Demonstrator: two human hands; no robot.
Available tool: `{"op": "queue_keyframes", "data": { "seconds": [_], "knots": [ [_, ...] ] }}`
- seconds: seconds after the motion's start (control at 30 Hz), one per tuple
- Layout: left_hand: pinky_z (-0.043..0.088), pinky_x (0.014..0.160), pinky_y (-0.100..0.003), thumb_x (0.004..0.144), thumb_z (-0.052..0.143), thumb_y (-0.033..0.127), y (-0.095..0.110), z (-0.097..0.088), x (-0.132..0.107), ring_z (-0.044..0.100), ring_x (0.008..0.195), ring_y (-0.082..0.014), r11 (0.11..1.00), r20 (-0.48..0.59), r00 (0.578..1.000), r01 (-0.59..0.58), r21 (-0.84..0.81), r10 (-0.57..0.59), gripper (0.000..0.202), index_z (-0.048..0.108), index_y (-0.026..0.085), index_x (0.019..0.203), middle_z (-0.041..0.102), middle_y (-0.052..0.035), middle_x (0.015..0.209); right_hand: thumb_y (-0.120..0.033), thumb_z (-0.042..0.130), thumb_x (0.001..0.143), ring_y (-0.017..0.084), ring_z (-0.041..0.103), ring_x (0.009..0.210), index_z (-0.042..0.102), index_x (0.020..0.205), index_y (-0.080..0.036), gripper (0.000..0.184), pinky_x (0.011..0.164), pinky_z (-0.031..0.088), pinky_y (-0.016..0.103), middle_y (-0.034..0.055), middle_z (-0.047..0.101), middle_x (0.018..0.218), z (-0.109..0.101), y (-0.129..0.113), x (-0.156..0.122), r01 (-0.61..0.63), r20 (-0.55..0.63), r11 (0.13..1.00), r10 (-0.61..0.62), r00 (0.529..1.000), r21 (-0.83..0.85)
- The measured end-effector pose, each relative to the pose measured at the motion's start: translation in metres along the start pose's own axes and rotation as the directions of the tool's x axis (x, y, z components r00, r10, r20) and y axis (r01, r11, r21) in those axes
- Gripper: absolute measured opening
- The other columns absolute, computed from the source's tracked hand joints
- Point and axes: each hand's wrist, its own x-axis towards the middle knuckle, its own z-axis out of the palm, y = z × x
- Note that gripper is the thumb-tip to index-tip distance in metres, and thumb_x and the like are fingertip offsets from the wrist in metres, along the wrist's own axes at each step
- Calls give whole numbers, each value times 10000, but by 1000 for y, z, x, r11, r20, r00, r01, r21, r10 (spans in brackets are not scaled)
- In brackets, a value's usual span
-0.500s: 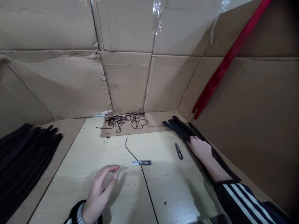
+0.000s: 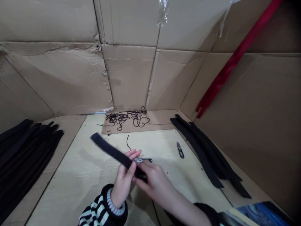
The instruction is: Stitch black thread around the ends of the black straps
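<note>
A black fabric strip (image 2: 111,150) is held in the air over the middle of the table, its free end pointing up and left. My left hand (image 2: 124,175) grips it between thumb and fingers, two fingertips showing beyond its edge. Close beside, my right hand (image 2: 156,183) is closed on the strip's nearer part, which it partly hides. Behind the hands lie thread snips (image 2: 147,160), half covered, across a black cord (image 2: 128,142). A second pair of thread snips (image 2: 180,150) lies apart to the right.
Black strips are piled at the left (image 2: 30,160), and several more strips (image 2: 199,147) lie at the right. Tangled dark cord (image 2: 119,118) rests at the back. Cardboard walls (image 2: 131,78) enclose the table (image 2: 77,169); a red strip (image 2: 223,75) hangs on the right wall.
My right hand has come from the right-hand pile to the middle with a black strip. My left hand, empty before, has moved right and taken hold of it too.
</note>
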Motion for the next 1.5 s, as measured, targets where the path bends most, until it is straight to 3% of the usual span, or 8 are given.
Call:
{"op": "queue_keyframes", "data": {
  "seconds": [0.17,0.33,0.5,0.67,0.8,1.03,1.33,1.5],
  "knots": [
    [524,674,-277,797,654,576,10,-12,4,582,532,-138,997,-207,978,-28,-78,12,385,541,209,823,580,53,515,-394,580,909,164,647,927,691,1139,-284,278,826,517,282,37,662,1020,9,18,8,-56,116,993,43,992,108],
    [439,525,-208,803,699,465,24,-33,8,333,351,-39,997,-176,984,21,-72,-33,343,512,182,751,464,97,443,-367,529,927,237,638,941,653,1157,-162,332,833,477,346,115,649,1103,6,83,23,-328,-60,902,325,944,-281],
    [386,491,-185,822,672,455,25,-40,11,252,347,-18,992,-122,988,78,-98,-90,313,553,166,819,393,117,432,-242,502,908,336,570,1059,621,1194,-119,333,865,433,438,185,617,1128,8,124,39,-440,-187,779,400,897,-446],
    [377,490,-180,808,681,453,24,-41,14,246,348,-11,989,-94,989,104,-108,-114,317,556,162,797,380,120,425,-229,472,932,335,501,1154,599,1231,-139,337,941,385,467,182,571,1264,16,113,48,-352,-198,779,292,936,-519],
    [369,469,-178,739,741,395,20,-43,22,278,348,18,980,-77,983,157,-120,-167,316,555,160,839,611,54,640,-311,489,958,226,548,1099,649,1147,-204,270,979,397,338,83,651,1166,35,92,56,-162,-57,844,155,986,-511],
    [370,447,-181,687,754,366,1,-43,34,277,336,32,962,-100,965,227,-153,-244,341,553,163,874,685,10,796,-332,536,952,226,578,1086,644,1037,-159,221,944,458,448,80,640,1119,75,82,106,-239,-91,825,224,970,-512],
    [365,434,-169,687,751,350,-6,-48,44,278,334,29,951,-151,947,256,-174,-283,343,552,158,891,698,3,799,-319,560,945,212,610,1041,632,1074,-153,222,915,503,438,83,634,1142,84,83,137,-311,-117,949,304,945,-45],
    [358,420,-166,677,757,349,-8,-51,47,274,329,31,945,-168,940,265,-194,-298,357,550,158,896,695,2,793,-351,539,957,172,645,874,598,1112,-133,274,762,555,360,67,644,1044,49,78,163,-287,-107,827,381,918,483]
  ]
}}
